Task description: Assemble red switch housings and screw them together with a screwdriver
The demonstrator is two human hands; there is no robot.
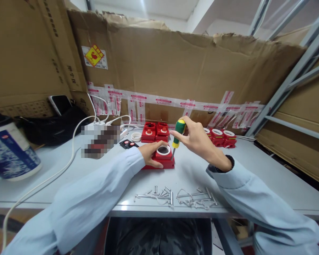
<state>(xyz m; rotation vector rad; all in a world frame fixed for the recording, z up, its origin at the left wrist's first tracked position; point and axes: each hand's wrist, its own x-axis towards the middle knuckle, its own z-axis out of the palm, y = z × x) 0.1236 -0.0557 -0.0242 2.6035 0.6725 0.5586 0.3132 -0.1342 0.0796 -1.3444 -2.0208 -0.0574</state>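
Tall cardboard [175, 67] is standing behind a pale tabletop [268, 159]. At centre, the right hand [198, 140] is gripping a green-and-yellow screwdriver [179, 136], its fingers curling round the handle and its forearm entering from the lower right. Opposite, the left hand [150, 154] is clasping a red housing [167, 163], thumb pressing the near side, fingers reaching over towards the far side.

Nearly upright, the screwdriver is leaning slightly right at the handle and pointing its tip down at the housing's right end — whether it is engaging a screw cannot be told. The housing is lying on the tabletop, its long axis running left to right, its white ring [163, 154] facing up.

Nearer the front edge, silvery screws [162, 193] are lying in two groups. Behind the hands, two red units [149, 132] are showing red buttons; farther right, others [228, 140] are bearing white rings.

On the cardboard, a yellow-and-red label [94, 55] is displaying a broken-glass symbol; the white label [104, 63] beneath is apparently reading "LM27" — the remainder is blurring. Red print on the tape [163, 101] is appearing too small to read.
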